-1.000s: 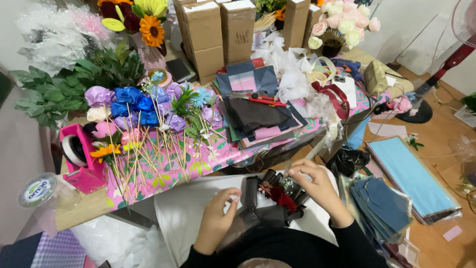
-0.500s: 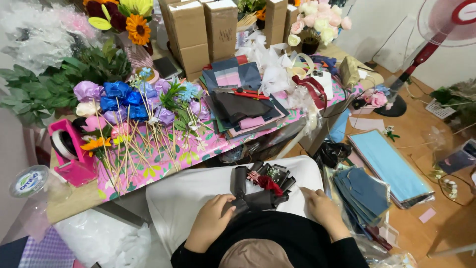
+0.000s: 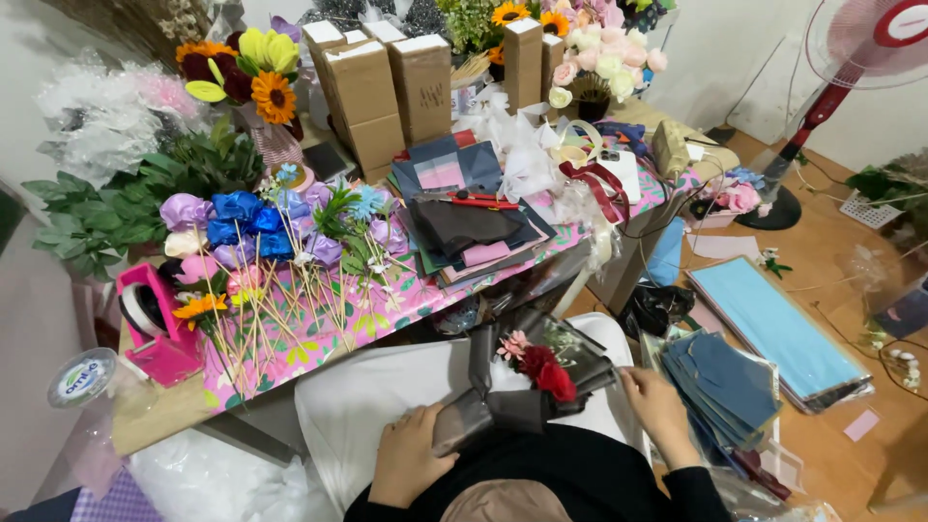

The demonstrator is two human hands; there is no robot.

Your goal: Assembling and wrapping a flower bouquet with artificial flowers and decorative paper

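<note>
Two hands are on a small bouquet (image 3: pixel 527 387) lying on the white sheet (image 3: pixel 377 396) across the lap, just below the counter (image 3: pixel 387 319). Left hand (image 3: pixel 411 462) presses on the dark wrap at the stem end, fingers clenched around its edge. Right hand (image 3: pixel 657 411) rests at the bloom end, fingers spread and flat against the clear film; whether they pinch it, I cannot tell.

Wrapping looks like the step in hand: the flowers already sit inside the dark paper, which is only loosely folded. My read is that the next move calls for drawing the wrap snug round the stems with the left while the right steadies the heads without crushing them.

Count now. Bouquet: two red blooms and one pink that I can make out. On the counter: one pink tape dispenser (image 3: pixel 155 324), one bunch of ribbon flowers on sticks (image 3: pixel 261 251), too many to count, one stack of paper sheets (image 3: pixel 464 217), and about six tall boxes (image 3: pixel 387 87). On the floor, one blue pack (image 3: pixel 773 329) and one fan (image 3: pixel 851 58).
</note>
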